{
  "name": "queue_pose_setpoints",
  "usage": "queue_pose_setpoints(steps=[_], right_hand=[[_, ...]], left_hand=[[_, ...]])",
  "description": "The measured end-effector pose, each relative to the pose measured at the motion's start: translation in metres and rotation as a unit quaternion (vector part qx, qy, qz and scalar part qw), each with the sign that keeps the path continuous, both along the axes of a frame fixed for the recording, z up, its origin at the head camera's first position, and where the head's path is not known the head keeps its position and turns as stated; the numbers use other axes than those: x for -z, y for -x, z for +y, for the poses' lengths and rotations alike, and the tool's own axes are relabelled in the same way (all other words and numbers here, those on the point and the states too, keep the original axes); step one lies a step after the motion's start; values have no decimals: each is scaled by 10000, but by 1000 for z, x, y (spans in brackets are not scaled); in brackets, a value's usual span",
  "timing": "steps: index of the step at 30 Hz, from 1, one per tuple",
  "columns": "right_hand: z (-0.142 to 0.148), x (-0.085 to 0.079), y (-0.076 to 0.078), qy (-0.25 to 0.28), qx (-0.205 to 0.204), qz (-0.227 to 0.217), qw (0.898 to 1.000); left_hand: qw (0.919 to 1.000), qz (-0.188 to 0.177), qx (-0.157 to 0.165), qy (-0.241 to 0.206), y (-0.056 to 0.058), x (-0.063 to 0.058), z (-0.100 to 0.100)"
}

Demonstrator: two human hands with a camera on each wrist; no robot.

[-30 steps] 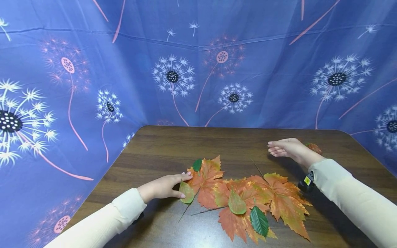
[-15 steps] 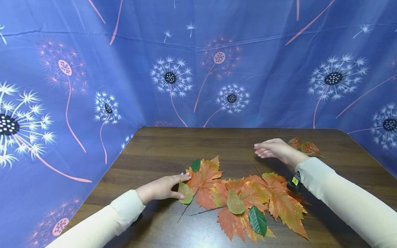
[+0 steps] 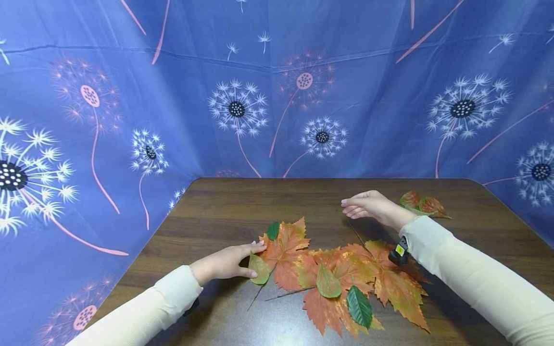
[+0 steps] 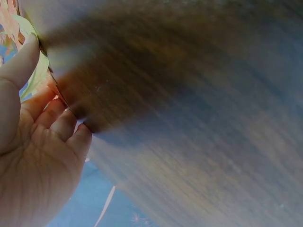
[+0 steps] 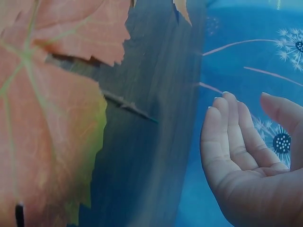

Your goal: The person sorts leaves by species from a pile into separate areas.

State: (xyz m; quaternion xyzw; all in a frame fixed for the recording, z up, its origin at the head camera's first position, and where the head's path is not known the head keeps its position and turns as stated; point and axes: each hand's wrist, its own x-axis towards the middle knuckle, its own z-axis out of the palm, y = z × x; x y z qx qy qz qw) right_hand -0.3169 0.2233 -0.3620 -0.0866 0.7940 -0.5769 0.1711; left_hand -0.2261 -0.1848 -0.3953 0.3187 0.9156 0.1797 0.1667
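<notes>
My left hand (image 3: 225, 262) rests at the left end of a row of orange maple leaves. Its fingertips touch the edge of the leftmost maple leaf (image 3: 286, 250), and the thumb (image 4: 23, 56) lies on a small yellow-green leaf (image 3: 260, 270). Over the wooden table my right hand (image 3: 372, 207) hovers with fingers extended, the thumb apart from them in the right wrist view, and nothing in it. Below it lies another maple leaf (image 3: 396, 283), partly hidden by the wrist camera. A middle maple leaf (image 3: 320, 317) bears a second yellow-green leaf (image 3: 329, 282) and a dark green leaf (image 3: 359, 307).
Several small reddish-green leaves (image 3: 433, 206) lie at the back right of the brown table (image 3: 259, 197), behind the right forearm. A small dark green leaf (image 3: 273, 230) sits on the leftmost maple leaf's upper edge. A blue dandelion-print cloth (image 3: 372, 96) hangs behind the table.
My right hand has moved left, away from the small reddish leaves, which now show behind the forearm. My left hand has stayed on the leaves.
</notes>
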Motion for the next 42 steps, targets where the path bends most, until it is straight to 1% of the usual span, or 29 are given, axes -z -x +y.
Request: queue_pose_setpoints(steps=[5, 11, 22, 27, 34, 39, 42], right_hand=[[-8, 1, 2, 16, 27, -26, 10000], [-22, 2, 3, 149, -72, -44, 9999], [-54, 7, -6, 256, -282, -184, 9991], [-74, 1, -11, 125, -434, -112, 9989], [-100, -7, -24, -73, -776, -58, 9969], [-116, -12, -27, -80, -1010, 75, 9948], [-125, -13, -28, -71, -1085, 112, 9940]], left_hand=[[10000, -63, -59, -27, 1, 0, -1], [9999, -81, -104, -43, 0, 1, -2], [9997, -219, -113, -42, -3, 4, 3], [9996, -228, -151, -59, -3, 5, 2], [9998, -101, -137, -43, -4, 3, -1], [9998, -139, -150, -43, -3, 1, 0], [9999, -49, -82, -31, -2, 1, 1]])
